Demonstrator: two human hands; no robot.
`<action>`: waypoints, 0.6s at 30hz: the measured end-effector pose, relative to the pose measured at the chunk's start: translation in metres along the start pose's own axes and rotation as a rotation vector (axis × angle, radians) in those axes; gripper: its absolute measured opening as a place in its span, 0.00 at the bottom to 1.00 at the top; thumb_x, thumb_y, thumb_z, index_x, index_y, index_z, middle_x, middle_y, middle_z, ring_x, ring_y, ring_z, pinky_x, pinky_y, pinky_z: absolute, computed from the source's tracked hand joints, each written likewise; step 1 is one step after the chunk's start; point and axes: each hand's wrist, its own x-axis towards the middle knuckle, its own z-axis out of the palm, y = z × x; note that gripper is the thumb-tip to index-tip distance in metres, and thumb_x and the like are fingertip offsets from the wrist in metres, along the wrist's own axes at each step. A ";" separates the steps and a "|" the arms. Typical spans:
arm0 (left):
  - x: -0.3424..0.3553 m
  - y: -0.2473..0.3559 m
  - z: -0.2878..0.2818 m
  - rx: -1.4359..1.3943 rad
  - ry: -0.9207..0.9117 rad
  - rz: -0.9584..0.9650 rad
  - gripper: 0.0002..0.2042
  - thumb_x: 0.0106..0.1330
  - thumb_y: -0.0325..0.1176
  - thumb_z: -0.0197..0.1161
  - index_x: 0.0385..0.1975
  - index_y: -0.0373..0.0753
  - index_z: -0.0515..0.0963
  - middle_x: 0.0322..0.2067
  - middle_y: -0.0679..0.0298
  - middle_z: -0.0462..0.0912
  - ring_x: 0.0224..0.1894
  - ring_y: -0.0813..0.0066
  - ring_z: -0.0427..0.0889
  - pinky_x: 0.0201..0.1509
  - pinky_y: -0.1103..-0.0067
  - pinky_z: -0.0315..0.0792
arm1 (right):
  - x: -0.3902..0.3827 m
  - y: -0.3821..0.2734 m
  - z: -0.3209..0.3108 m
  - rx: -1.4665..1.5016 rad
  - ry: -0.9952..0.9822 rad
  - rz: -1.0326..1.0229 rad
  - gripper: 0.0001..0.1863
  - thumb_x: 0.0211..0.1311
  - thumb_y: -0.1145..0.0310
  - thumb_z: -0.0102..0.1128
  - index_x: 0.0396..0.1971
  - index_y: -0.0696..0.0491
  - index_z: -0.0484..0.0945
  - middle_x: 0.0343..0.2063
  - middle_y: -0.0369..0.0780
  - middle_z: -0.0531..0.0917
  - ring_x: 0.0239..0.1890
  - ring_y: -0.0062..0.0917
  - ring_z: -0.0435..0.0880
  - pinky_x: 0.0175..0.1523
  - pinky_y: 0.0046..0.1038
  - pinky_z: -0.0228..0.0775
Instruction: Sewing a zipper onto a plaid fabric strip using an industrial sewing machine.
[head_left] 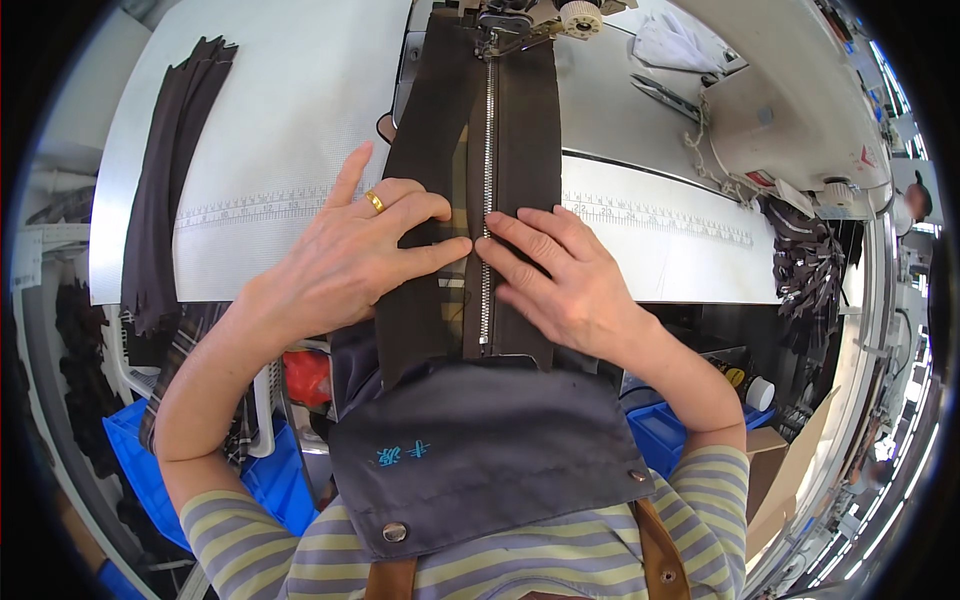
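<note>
A long dark brown fabric piece (527, 120) runs from the sewing machine's presser foot (487, 45) toward me, its near end hanging over the table edge by my apron. Down its middle lies a metal-toothed zipper (489, 150). A strip of plaid cloth (453, 300) shows just left of the zipper tape. My left hand (350, 245), with a gold ring, rests over the fabric's left part, fingers apart and the index fingertip at the zipper tape. My right hand (565, 270) lies flat on the right part, fingertips beside the zipper teeth.
Dark zipper strips (180, 150) lie at the table's left. A printed ruler (660, 222) crosses the white tabletop (280, 100). Tweezers (665, 97) and white cloth (675, 42) sit near the machine body (800, 110). Blue bins (285, 485) and a cardboard box (790, 470) stand below.
</note>
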 end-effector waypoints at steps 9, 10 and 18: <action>0.003 0.011 0.009 -0.022 0.309 -0.060 0.16 0.54 0.28 0.59 0.44 0.41 0.79 0.47 0.65 0.81 0.50 0.71 0.80 0.65 0.59 0.59 | -0.007 -0.006 -0.002 0.096 -0.008 -0.007 0.24 0.49 0.59 0.69 0.49 0.47 0.79 0.53 0.39 0.73 0.55 0.34 0.70 0.59 0.44 0.65; 0.003 0.014 0.017 0.018 0.286 -0.036 0.15 0.54 0.28 0.59 0.43 0.41 0.80 0.48 0.65 0.81 0.51 0.72 0.79 0.63 0.59 0.60 | -0.007 -0.006 -0.002 0.093 -0.006 -0.007 0.24 0.49 0.59 0.69 0.49 0.47 0.79 0.53 0.39 0.73 0.55 0.34 0.70 0.59 0.44 0.65; 0.004 0.014 0.027 0.013 0.274 -0.041 0.16 0.53 0.25 0.60 0.44 0.40 0.80 0.49 0.64 0.81 0.50 0.70 0.80 0.65 0.59 0.57 | -0.006 -0.008 -0.005 0.081 -0.024 0.002 0.21 0.49 0.58 0.68 0.44 0.48 0.79 0.53 0.39 0.74 0.56 0.34 0.70 0.60 0.44 0.65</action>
